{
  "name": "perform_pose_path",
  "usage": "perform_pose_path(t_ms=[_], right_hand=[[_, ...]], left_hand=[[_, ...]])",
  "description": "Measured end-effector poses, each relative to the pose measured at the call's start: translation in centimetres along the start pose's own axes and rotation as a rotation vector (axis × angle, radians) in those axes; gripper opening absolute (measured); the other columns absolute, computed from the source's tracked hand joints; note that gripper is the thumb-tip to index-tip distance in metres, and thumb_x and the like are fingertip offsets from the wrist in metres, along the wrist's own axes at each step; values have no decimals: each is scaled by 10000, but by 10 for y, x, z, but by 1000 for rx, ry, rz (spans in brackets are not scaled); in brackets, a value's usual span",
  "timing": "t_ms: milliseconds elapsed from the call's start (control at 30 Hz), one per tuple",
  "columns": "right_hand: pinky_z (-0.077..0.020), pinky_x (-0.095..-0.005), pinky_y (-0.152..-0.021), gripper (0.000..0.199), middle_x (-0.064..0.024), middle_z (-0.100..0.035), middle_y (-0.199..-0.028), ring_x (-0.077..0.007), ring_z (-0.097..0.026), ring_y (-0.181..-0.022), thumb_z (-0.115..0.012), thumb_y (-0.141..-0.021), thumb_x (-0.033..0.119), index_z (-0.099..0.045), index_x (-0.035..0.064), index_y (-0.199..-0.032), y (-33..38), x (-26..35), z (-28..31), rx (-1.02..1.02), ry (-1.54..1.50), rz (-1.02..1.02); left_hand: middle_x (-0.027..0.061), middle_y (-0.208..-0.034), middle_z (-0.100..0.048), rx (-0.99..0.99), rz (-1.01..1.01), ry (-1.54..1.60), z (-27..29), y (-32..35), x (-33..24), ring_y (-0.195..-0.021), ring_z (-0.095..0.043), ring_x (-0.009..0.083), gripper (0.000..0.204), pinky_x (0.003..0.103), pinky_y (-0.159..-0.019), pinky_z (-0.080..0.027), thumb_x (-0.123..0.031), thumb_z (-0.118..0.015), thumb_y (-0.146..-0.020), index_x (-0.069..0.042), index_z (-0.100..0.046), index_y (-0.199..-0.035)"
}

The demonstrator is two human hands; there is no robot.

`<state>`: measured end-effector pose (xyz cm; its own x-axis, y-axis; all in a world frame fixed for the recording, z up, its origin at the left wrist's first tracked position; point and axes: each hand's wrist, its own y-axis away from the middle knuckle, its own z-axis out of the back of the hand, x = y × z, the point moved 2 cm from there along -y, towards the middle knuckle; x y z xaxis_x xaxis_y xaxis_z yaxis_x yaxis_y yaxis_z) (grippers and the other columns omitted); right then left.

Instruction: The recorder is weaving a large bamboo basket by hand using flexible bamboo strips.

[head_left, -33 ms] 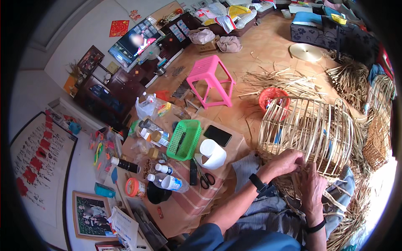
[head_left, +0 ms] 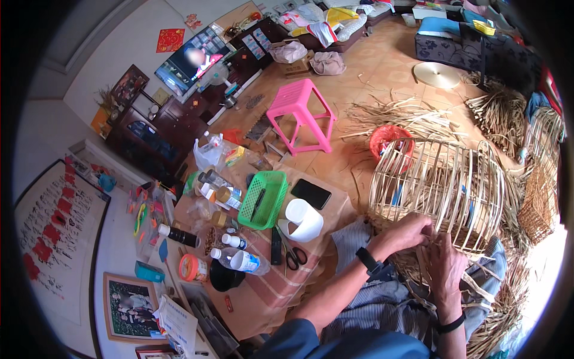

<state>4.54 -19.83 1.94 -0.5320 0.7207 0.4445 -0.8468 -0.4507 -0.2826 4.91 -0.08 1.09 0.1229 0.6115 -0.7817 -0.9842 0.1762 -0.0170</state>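
A basket of pale, flat strips (head_left: 439,185), openly ribbed, lies on its side across my lap. At its near edge my left hand (head_left: 406,232) has its fingers pinched together; a dark watch is on that wrist. Just right of it and slightly nearer, my right hand (head_left: 447,266) is closed too, thumb and fingertips up against the same rim. What the fingertips hold is too small to make out. Loose pale strips (head_left: 478,281) trail beside my right hand over the striped cloth (head_left: 382,305) on my lap.
To the left, a table holds a green basket (head_left: 263,200), a phone (head_left: 311,194), a paper roll (head_left: 302,220), scissors (head_left: 295,257) and several bottles. A pink stool (head_left: 302,113) stands beyond. Straw strips (head_left: 400,116) and a red basket (head_left: 390,142) lie on the floor.
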Motion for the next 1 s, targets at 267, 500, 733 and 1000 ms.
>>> perform_pose_path(t_ms=[267,500,733,1000], right_hand=[[-541,-454,-589,329,-69,-644,-789,-310,-687,-644,-879,-878,320,-643,133,-1008,5,6,6,-95,12,158],[-529,-481,-733,256,-106,-611,-922,-325,-657,-872,-813,-919,246,-668,102,-1074,7,4,26,104,55,186],[-518,-501,-923,398,-142,-585,-1098,-383,-584,-1094,-817,-766,107,-665,60,-1131,1,-17,53,10,22,199],[-500,-473,-859,431,-102,-608,-1004,-326,-605,-959,-837,-823,168,-679,48,-1206,11,-45,42,-8,106,383]], left_hand=[[221,-975,-786,16,-31,-163,2,-7,3,-983,-766,396,215,476,-848,-593,-98,-848,-831,4,-778,-1007],[224,-940,-791,167,39,-155,10,-17,0,-897,-771,384,314,473,-821,-592,-221,-867,-823,4,-811,-1036],[195,-853,-772,103,37,-21,2,-10,3,-789,-739,283,275,416,-756,-569,-178,-842,-760,3,-819,-966],[70,-957,-774,103,200,461,0,-2,9,-877,-712,130,238,290,-770,-589,29,-777,-844,17,-769,-1081]])
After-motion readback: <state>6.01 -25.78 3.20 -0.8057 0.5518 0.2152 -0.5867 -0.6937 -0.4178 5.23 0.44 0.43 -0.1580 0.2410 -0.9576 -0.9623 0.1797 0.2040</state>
